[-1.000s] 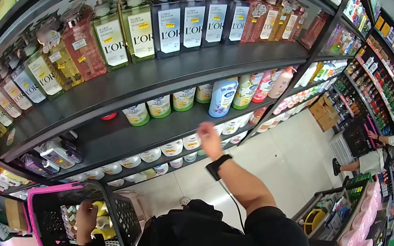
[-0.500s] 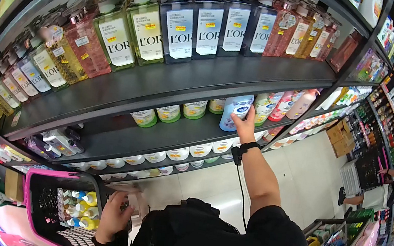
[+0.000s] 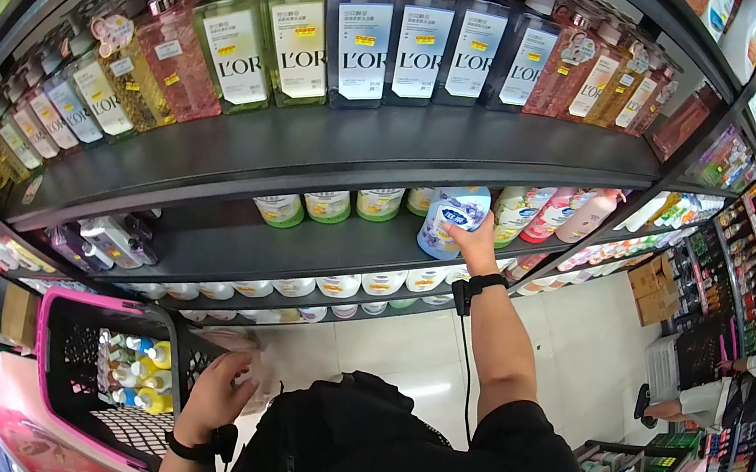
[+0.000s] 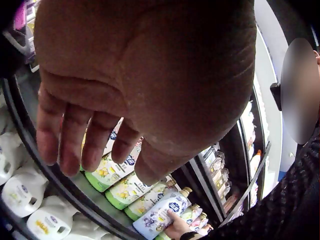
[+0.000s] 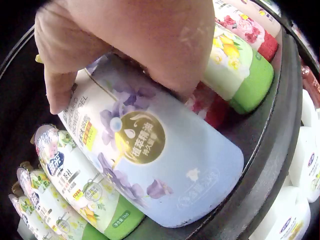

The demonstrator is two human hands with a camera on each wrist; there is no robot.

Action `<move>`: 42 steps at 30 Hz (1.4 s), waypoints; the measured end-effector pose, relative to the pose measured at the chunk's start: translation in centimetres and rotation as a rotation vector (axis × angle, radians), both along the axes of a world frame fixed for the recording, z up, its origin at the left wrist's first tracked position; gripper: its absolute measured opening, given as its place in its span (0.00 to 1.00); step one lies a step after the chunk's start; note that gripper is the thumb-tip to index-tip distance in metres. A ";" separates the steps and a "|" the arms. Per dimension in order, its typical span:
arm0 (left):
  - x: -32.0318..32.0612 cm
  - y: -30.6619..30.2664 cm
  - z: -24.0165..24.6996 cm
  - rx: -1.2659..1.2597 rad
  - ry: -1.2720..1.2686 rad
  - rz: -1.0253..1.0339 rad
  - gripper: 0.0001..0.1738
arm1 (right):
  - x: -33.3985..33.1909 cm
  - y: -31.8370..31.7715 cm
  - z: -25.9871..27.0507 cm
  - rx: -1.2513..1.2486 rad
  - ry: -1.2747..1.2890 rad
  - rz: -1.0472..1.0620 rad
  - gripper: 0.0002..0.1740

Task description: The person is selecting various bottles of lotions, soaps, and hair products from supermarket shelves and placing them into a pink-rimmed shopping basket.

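Note:
My right hand (image 3: 474,242) grips a light blue shower gel bottle (image 3: 446,219) with purple flowers on it. Thumb and fingers go round its upper part, as the right wrist view shows (image 5: 165,170). The bottle leans, its base close to the front edge of the lower shelf (image 3: 338,248). Green-bottomed bottles (image 3: 377,205) stand to its left, and a green one (image 3: 518,212) and pink ones are on its right. My left hand (image 3: 216,392) hangs beside the shopping basket (image 3: 43,353) with nothing in it, fingers extended and relaxed in the left wrist view.
The basket, black with a pink rim, holds several bottles (image 3: 147,378) with yellow and blue parts. Pump bottles (image 3: 361,45) line the shelf above, whose front edge overhangs the lower row. White jugs (image 3: 337,286) stand below. A person (image 3: 708,398) is in the aisle at right.
My right hand reached out to the shelf and took hold of the blue bottle, which has since tilted. My left hand came out of the basket and is now beside it.

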State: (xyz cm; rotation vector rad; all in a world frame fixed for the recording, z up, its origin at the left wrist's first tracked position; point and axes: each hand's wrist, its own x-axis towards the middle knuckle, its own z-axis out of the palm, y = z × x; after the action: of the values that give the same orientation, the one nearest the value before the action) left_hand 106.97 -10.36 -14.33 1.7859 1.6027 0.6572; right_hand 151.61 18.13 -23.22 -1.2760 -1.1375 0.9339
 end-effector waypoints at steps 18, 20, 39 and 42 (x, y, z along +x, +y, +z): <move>-0.7 -1.3 0.4 -0.023 -0.006 -0.002 0.21 | -5.1 -9.8 -0.1 0.009 0.246 0.149 0.36; -1.4 -1.4 -1.0 0.037 -0.041 -0.043 0.18 | -7.2 -12.2 0.3 -0.066 0.226 0.251 0.40; -14.7 -10.2 16.9 0.259 -0.216 0.106 0.29 | -40.1 -23.3 11.1 0.427 -0.238 1.060 0.49; -16.7 -13.5 17.6 0.280 -0.014 0.247 0.27 | -44.6 -25.8 11.9 0.385 -0.271 1.158 0.49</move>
State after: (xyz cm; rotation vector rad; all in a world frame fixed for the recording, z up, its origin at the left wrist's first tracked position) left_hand 90.28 -23.83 3.32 1.7831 1.8108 1.0510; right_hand 107.04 -7.71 -11.28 -0.3405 -2.2230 1.2635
